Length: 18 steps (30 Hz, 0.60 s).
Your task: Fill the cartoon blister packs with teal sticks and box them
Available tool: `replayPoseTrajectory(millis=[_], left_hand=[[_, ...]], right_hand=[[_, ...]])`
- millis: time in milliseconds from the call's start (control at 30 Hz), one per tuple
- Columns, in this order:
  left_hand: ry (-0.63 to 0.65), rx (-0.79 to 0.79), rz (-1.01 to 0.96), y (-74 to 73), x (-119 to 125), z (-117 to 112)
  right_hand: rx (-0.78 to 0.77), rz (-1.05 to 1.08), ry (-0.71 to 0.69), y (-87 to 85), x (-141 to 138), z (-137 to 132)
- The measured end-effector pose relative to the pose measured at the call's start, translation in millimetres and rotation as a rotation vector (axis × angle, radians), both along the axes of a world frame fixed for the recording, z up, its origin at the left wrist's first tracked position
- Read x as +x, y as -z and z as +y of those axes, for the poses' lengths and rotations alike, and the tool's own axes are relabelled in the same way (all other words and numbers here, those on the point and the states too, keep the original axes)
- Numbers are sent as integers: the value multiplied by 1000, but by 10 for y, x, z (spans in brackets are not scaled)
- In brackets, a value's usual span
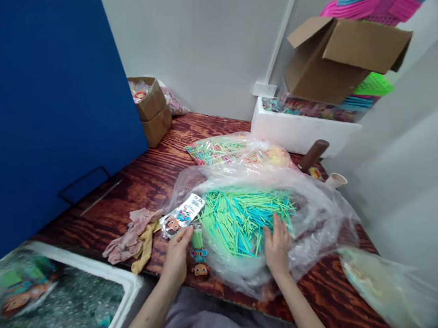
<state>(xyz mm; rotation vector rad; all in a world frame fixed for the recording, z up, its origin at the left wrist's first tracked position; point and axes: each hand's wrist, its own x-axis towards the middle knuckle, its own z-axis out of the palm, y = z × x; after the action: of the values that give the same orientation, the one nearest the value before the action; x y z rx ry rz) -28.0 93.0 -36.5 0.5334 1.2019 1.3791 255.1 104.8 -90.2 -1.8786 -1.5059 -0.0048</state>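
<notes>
My left hand point(177, 254) is closed in a pinch on the lower edge of a silver foil packet point(187, 207) printed with a cartoon face. Just right of that hand, a second cartoon-printed packet point(198, 254) with a green part lies at the table's front. A heap of thin green and blue plastic sticks point(238, 214) spreads over a clear plastic bag point(315, 229). My right hand point(277, 247) rests at the heap's right side, fingers stretched out and apart, touching the sticks. Whether a stick is under its fingertips I cannot tell.
Crumpled pink and yellow cloths point(135, 235) lie at left. A white foam box point(132, 282) with packets stands front left. Behind the heap is a bag of mixed sticks point(223, 152). A cardboard box point(317, 71) tops a foam box point(302, 132); a blue panel point(59, 100) borders the left.
</notes>
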Motion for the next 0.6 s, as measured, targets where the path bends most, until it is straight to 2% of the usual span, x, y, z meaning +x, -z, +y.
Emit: replayPoseTrajectory(millis=[67,167,233,267,300,367,433,467,533,600], left_hand=[[16,-32,-52,-204,-255,-119],[-46,-43,-65,-471,-671,-237],[-78,-20,-55,-577,-926,-254],[-95,-12,-50,-608,-1034,-247],[-109,-4,-45,-627,-1124,-232],[-132,19,-33,-644,-1247,-186],[-104,39,-11,-639,-1301,-140],[-68,31,2,-627,-1307,-122],[24,-27,25,-578,-1289,-114],[94,-107,25,-491,-1245,-146]], right_hand=[[58,74,-33,-57,84,-100],[140,144,7,-325,114,-206],[199,118,6,-583,-44,-246],[218,113,-49,-711,-193,-259],[220,117,-138,-826,-385,-265],[144,103,-401,-1001,-857,-244],[7,-37,-763,-1098,-1352,-150],[-57,-109,-873,-1125,-1575,-67],[-166,-280,-995,-1157,-1932,170],[-293,-463,-1044,-1178,-2171,469]])
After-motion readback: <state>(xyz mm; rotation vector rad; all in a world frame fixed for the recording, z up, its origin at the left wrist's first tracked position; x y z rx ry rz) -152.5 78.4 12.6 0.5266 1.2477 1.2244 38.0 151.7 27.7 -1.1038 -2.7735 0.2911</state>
